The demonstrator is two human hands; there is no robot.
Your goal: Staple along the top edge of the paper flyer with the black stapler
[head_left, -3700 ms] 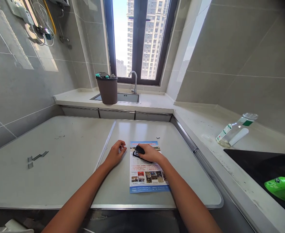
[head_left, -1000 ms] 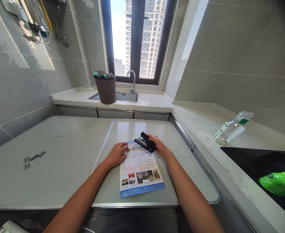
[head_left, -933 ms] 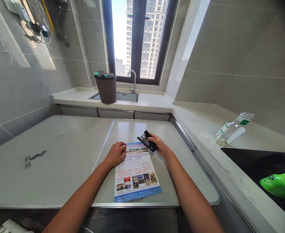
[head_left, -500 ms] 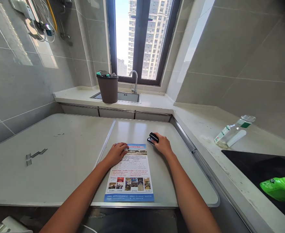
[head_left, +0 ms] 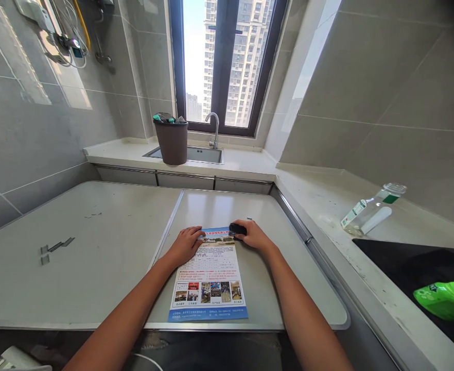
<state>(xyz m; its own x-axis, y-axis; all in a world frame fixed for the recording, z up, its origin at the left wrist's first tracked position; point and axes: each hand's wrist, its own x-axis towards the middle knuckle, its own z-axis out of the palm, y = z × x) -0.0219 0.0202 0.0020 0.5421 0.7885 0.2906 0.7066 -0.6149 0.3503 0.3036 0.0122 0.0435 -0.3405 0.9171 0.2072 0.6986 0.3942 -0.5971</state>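
The fingers of the right hand (head_left: pixel 252 235) are clamped around a small black stapler (head_left: pixel 238 230), its nose at the 1 o'clock corner of a blue-bordered, printed rectangular paper sheet (head_left: pixel 206 262). The left hand's (head_left: pixel 188 243) fingers lie loosely bent, not gripping, over the sheet's 11 o'clock edge. The sheet lies flat on the glossy pale-grey table (head_left: pixel 308 288). As far as I can judge, positioning is done and pressing remains; whether the corner sits between the stapler's jaws, or any staple is in, I cannot tell. Outward, grey metal staple strips (head_left: pixel 55 246) lie toward 9 o'clock, a brown plastic bin (head_left: pixel 173 144) nearly 12.
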